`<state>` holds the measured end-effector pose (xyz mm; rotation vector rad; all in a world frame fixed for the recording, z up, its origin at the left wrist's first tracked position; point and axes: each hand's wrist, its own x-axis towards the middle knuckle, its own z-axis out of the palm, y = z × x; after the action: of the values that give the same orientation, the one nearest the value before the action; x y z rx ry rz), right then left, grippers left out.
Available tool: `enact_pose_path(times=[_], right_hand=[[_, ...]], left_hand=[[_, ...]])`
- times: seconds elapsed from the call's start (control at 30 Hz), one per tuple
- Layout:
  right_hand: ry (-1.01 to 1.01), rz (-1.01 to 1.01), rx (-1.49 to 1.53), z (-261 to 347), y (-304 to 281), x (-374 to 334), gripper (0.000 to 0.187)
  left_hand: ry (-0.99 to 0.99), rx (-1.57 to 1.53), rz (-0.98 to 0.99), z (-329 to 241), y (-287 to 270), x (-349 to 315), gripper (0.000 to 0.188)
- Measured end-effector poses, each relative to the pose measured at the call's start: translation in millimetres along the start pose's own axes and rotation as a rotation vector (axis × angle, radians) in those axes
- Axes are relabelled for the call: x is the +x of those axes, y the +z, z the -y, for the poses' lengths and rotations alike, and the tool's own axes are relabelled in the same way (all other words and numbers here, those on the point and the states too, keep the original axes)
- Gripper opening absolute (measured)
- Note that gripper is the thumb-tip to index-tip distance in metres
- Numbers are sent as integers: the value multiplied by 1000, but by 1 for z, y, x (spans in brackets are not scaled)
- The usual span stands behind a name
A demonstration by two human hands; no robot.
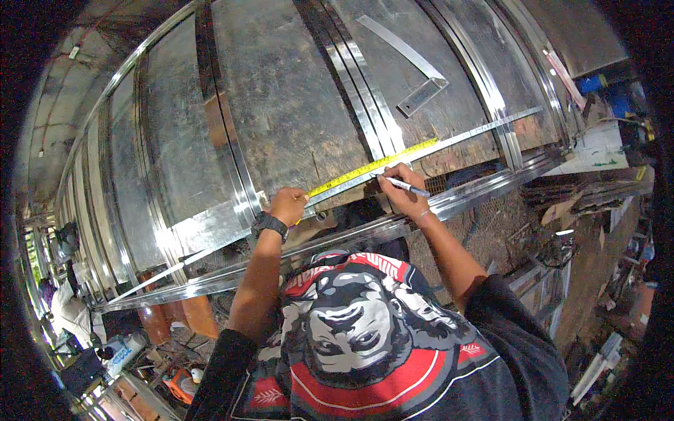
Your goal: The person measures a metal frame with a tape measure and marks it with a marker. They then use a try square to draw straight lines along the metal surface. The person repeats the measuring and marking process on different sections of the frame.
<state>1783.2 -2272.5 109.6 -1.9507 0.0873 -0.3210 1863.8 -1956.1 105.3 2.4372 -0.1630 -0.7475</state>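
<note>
My left hand (286, 205) is closed on the near end of a yellow tape measure (368, 168); its case is mostly hidden by the fingers. The blade runs out to the right along a long, thin metal strip (484, 128) lying across the metal frame. My right hand (403, 198) pinches a white marker pen (406, 186) with a dark end, its fingers at the strip's edge beside the tape. Beyond the tape, a metal try square (411, 59) rests on the dark, scuffed sheet (281, 91).
Shiny metal bars (365, 98) cross the sheet at intervals, and a front rail (337, 247) runs close to my body. Boards (597, 186) are stacked at the right. Clutter and an orange tool (182, 384) lie on the floor at lower left.
</note>
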Motion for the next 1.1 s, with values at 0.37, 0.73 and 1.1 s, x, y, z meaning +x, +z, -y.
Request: enact_pose_path(times=[0.37, 0.73, 1.1], right_hand=[[-55, -5, -30, 10, 2, 5, 17], [7, 55, -92, 12, -2, 6, 17], [8, 51, -7, 8, 5, 2, 18]], left_hand=[[-1, 58, -13, -3, -2, -2, 25], [-17, 49, 40, -1, -2, 1, 25], [-27, 73, 36, -13, -7, -4, 31]])
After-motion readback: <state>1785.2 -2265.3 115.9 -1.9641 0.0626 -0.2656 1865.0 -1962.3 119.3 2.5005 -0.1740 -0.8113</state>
